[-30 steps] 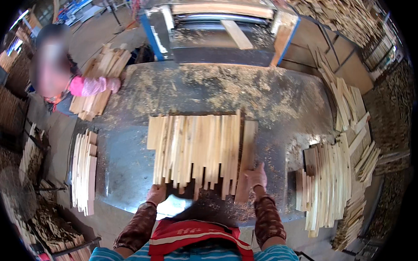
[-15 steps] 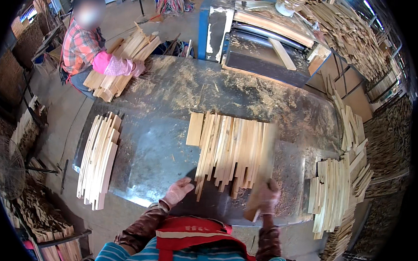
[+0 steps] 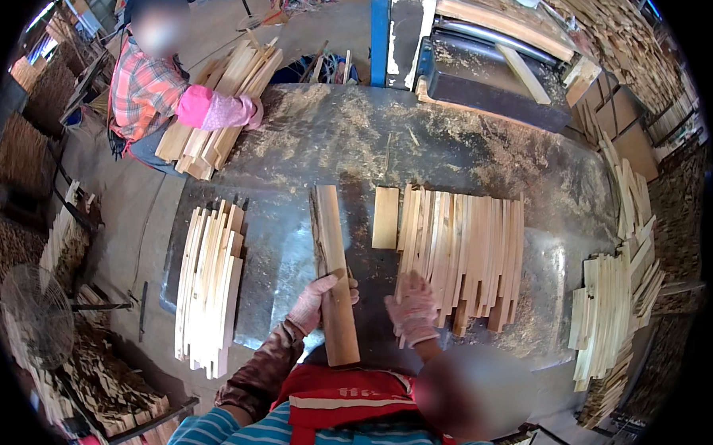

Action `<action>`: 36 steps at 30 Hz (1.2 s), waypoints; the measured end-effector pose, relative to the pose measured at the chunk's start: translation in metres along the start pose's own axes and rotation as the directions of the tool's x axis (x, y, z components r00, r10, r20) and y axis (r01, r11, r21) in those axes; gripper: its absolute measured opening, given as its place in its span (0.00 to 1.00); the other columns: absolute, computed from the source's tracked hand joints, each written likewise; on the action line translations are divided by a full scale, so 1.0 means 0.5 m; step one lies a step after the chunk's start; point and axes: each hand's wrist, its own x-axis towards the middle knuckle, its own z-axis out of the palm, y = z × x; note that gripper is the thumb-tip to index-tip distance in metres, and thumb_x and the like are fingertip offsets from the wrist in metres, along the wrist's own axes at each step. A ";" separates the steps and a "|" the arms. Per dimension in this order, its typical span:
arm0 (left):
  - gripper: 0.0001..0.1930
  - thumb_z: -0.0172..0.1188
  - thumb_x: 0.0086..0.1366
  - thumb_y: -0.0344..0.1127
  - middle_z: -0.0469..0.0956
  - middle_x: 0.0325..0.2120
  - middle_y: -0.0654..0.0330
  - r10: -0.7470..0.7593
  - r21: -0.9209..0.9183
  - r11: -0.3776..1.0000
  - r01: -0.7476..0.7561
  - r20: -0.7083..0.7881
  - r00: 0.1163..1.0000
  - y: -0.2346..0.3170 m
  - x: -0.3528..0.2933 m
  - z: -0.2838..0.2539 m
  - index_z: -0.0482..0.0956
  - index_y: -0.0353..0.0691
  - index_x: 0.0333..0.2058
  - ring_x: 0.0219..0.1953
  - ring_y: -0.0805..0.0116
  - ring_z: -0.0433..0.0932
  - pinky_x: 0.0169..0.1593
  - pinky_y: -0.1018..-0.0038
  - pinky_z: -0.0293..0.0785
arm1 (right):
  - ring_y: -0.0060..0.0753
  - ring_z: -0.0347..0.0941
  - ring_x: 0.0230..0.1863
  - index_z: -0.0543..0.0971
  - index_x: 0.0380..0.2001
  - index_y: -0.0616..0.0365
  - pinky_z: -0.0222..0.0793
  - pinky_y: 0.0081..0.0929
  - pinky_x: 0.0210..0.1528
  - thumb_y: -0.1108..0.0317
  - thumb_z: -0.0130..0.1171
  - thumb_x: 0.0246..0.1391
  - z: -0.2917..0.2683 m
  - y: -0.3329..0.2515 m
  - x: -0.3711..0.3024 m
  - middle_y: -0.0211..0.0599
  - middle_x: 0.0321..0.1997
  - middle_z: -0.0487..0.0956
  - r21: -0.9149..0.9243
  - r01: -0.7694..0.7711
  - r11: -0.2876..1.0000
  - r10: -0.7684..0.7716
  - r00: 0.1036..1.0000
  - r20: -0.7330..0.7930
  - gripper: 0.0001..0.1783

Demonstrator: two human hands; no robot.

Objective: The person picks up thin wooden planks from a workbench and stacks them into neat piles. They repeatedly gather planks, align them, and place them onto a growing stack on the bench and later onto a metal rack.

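A wooden board (image 3: 338,317) stands slightly tilted over the near part of the metal table, with a dark, rough strip along its left edge. My left hand (image 3: 318,302), in a pale work glove, is closed around its lower half. To its right, my gloved right hand (image 3: 414,311) rests over the near left ends of a row of wooden strips (image 3: 459,235), its fingers stretched forward and slightly smeared. These strips lie side by side with uneven near ends. A short flat wood piece (image 3: 385,217) sits just left of the row.
Another strip bundle (image 3: 210,288) lies at the table's left, and more strips (image 3: 599,313) are stacked on the right. Sawdust covers the far tabletop (image 3: 328,134). A planing machine (image 3: 490,77) stands behind. Far left, a co-worker (image 3: 151,86) handles a pile of boards (image 3: 218,113).
The board has passed from my right hand to my left, which was empty. My right hand has moved left to the strips' near ends. The view has swung left.
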 end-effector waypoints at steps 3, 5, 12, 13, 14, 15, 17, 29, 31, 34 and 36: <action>0.28 0.58 0.67 0.53 0.81 0.43 0.51 -0.015 -0.018 1.000 0.016 0.016 1.000 0.003 0.028 -0.023 0.73 0.32 0.52 0.43 0.58 0.82 0.53 0.62 0.79 | 0.52 0.54 0.72 0.65 0.65 0.60 0.46 0.48 0.74 0.48 0.59 0.52 0.000 0.027 0.016 0.49 0.71 0.62 -0.128 0.035 0.991 -0.024 0.996 0.084 0.41; 0.31 0.57 0.68 0.58 0.81 0.43 0.51 -0.041 -0.006 0.999 0.041 -0.008 0.999 0.009 0.046 -0.035 0.74 0.32 0.52 0.43 0.58 0.82 0.53 0.62 0.79 | 0.54 0.52 0.73 0.64 0.65 0.61 0.44 0.49 0.74 0.49 0.59 0.52 0.042 0.026 -0.001 0.50 0.72 0.60 -0.221 0.092 0.971 -0.079 0.995 0.066 0.42; 0.42 0.43 0.68 0.72 0.82 0.42 0.49 -0.094 0.029 0.995 0.093 0.032 0.995 0.034 0.111 -0.089 0.75 0.30 0.52 0.43 0.55 0.82 0.51 0.61 0.79 | 0.52 0.58 0.68 0.69 0.62 0.58 0.48 0.49 0.72 0.48 0.62 0.51 0.038 -0.058 0.035 0.48 0.63 0.69 0.000 0.081 0.997 -0.081 0.995 0.061 0.39; 0.43 0.41 0.68 0.72 0.82 0.42 0.48 -0.094 0.016 0.995 0.094 0.026 0.995 0.035 0.116 -0.090 0.74 0.30 0.53 0.43 0.55 0.82 0.51 0.61 0.80 | 0.51 0.61 0.67 0.69 0.62 0.58 0.51 0.48 0.71 0.48 0.62 0.51 0.049 -0.057 0.043 0.47 0.62 0.70 0.038 0.057 0.998 -0.058 0.997 0.043 0.39; 0.43 0.40 0.69 0.72 0.82 0.42 0.48 -0.095 0.006 0.995 0.095 0.021 0.995 0.035 0.119 -0.090 0.74 0.30 0.53 0.42 0.54 0.82 0.50 0.61 0.80 | 0.50 0.63 0.66 0.69 0.62 0.59 0.53 0.48 0.70 0.47 0.62 0.52 0.057 -0.057 0.046 0.47 0.62 0.72 0.076 0.031 0.997 -0.033 0.999 0.024 0.39; 0.42 0.40 0.70 0.70 0.82 0.42 0.49 -0.080 0.019 0.997 0.079 0.033 0.996 0.034 0.120 -0.076 0.74 0.30 0.53 0.43 0.55 0.82 0.51 0.62 0.79 | 0.50 0.65 0.65 0.69 0.62 0.59 0.56 0.46 0.69 0.46 0.61 0.53 0.049 -0.061 0.047 0.47 0.62 0.72 0.232 -0.008 0.973 0.003 1.000 0.021 0.39; 0.39 0.40 0.72 0.68 0.82 0.43 0.50 -0.056 0.054 0.997 0.053 0.062 0.996 0.029 0.114 -0.048 0.74 0.31 0.54 0.44 0.57 0.81 0.51 0.64 0.78 | 0.49 0.68 0.63 0.69 0.63 0.60 0.62 0.44 0.66 0.44 0.60 0.55 0.038 -0.076 0.048 0.48 0.61 0.74 0.529 -0.080 0.845 0.082 0.996 0.020 0.40; 0.29 0.57 0.69 0.33 0.73 0.55 0.61 -0.041 0.532 0.844 -0.066 0.186 0.982 -0.143 0.128 0.122 0.62 0.34 0.67 0.52 0.74 0.72 0.56 0.76 0.69 | 0.32 0.69 0.62 0.61 0.70 0.60 0.61 0.25 0.64 0.67 0.61 0.60 0.001 0.142 -0.059 0.42 0.62 0.75 0.993 0.117 0.000 0.499 0.860 -0.101 0.37; 0.33 0.58 0.68 0.34 0.68 0.62 0.57 0.164 0.512 0.839 -0.183 0.083 0.983 -0.182 0.168 0.117 0.58 0.34 0.69 0.59 0.69 0.70 0.62 0.73 0.66 | 0.29 0.69 0.62 0.63 0.68 0.63 0.61 0.24 0.64 0.63 0.60 0.60 -0.057 0.252 -0.129 0.44 0.61 0.75 0.979 -0.029 0.204 0.540 0.837 -0.088 0.35; 0.45 0.62 0.66 0.34 0.52 0.71 0.51 0.183 0.572 0.819 -0.041 -0.193 0.964 -0.203 0.240 0.043 0.42 0.36 0.73 0.69 0.62 0.57 0.71 0.67 0.52 | 0.26 0.74 0.56 0.66 0.68 0.53 0.68 0.26 0.57 0.65 0.61 0.56 -0.132 0.404 -0.189 0.41 0.54 0.80 0.929 -0.227 0.291 0.683 0.730 -0.035 0.35; 0.49 0.64 0.64 0.34 0.52 0.71 0.52 0.210 0.590 0.807 -0.022 -0.251 0.945 -0.219 0.266 0.008 0.37 0.38 0.73 0.70 0.61 0.56 0.71 0.67 0.51 | 0.40 0.79 0.49 0.67 0.66 0.49 0.72 0.34 0.52 0.61 0.59 0.55 -0.164 0.510 -0.229 0.45 0.47 0.82 0.805 -0.290 0.517 0.703 0.681 -0.206 0.33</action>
